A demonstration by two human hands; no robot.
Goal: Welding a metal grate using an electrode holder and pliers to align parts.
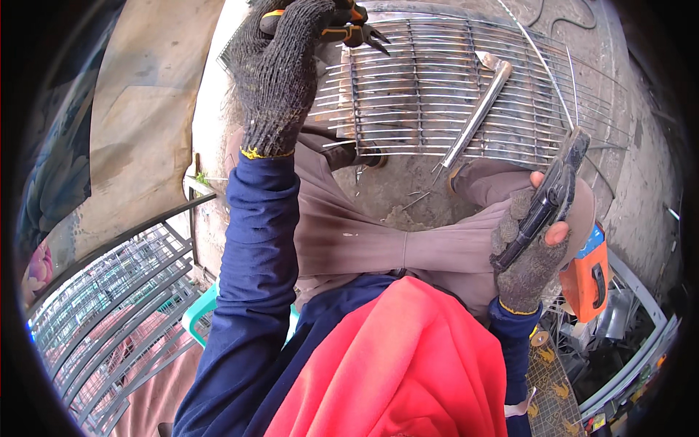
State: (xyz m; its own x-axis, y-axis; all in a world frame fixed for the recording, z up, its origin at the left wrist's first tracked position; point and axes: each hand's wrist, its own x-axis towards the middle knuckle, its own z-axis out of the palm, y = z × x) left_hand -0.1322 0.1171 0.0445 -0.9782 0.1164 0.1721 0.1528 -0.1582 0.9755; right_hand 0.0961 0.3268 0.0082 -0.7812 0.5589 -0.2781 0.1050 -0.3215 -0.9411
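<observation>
metal pliers [355, 35], rough knit gloves [282, 84], rusty metal grid [417, 95]

Looks like grubby floor [378, 191] with wire scraps [416, 201] on it, plus a metal grille [416, 80] with a hammer [477, 115] on top.

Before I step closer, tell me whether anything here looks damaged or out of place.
Bare fingertips poke from the dark grey knitted glove on the right hand, so it may be torn or cut. The silver tubular metal tool lies askew across the metal-rod grid, whose rods end unevenly on the left.
</observation>
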